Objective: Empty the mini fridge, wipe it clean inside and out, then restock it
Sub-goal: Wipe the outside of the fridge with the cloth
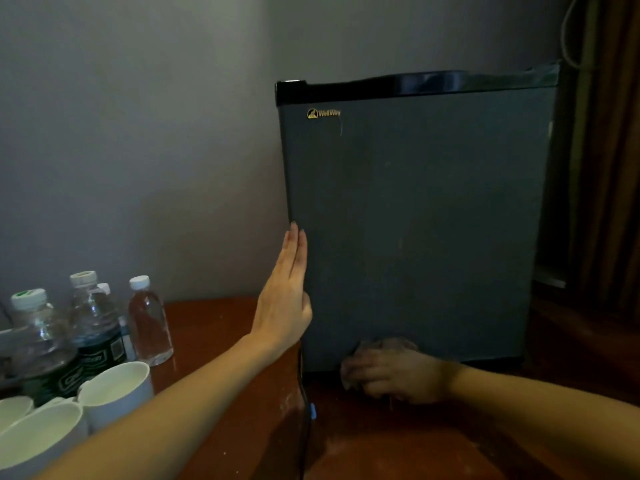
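Dim table (207,323) crowds you: with your left grip (284,299) flat, fingers straight, on the closed mini fridge (415,220) and your right grip (391,374) clutching a cloth (381,342) at its base, a wide swipe could topple the bottles (149,320) beside it.

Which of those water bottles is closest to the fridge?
The small clear plastic bottle with the plain white cap, rightmost of the group. Unlike the other bottles, it shows no dark label.
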Demonstrator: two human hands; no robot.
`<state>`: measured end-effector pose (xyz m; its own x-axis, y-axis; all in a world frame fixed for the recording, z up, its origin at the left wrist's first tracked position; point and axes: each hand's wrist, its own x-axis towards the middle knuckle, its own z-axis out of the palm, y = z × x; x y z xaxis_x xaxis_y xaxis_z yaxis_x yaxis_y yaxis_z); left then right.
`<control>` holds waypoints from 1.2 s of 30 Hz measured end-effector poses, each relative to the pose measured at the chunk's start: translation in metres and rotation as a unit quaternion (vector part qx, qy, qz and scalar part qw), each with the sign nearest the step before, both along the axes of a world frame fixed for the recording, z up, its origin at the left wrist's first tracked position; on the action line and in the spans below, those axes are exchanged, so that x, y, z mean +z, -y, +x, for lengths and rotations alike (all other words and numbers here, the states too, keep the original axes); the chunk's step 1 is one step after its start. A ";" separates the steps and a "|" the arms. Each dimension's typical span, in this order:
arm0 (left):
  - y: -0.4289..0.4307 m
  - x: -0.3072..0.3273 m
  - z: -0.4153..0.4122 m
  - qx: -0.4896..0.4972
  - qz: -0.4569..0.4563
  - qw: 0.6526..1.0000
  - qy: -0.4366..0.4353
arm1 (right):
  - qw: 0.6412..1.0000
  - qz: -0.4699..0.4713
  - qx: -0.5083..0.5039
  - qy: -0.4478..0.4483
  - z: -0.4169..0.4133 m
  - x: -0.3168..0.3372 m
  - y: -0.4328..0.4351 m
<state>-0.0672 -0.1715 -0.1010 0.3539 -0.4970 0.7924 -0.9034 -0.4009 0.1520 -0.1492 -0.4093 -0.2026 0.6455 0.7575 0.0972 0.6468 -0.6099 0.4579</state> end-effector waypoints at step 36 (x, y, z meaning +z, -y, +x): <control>0.058 -0.019 0.015 0.134 0.051 0.978 0.149 | 0.989 -0.031 0.010 0.147 -0.032 0.103 0.061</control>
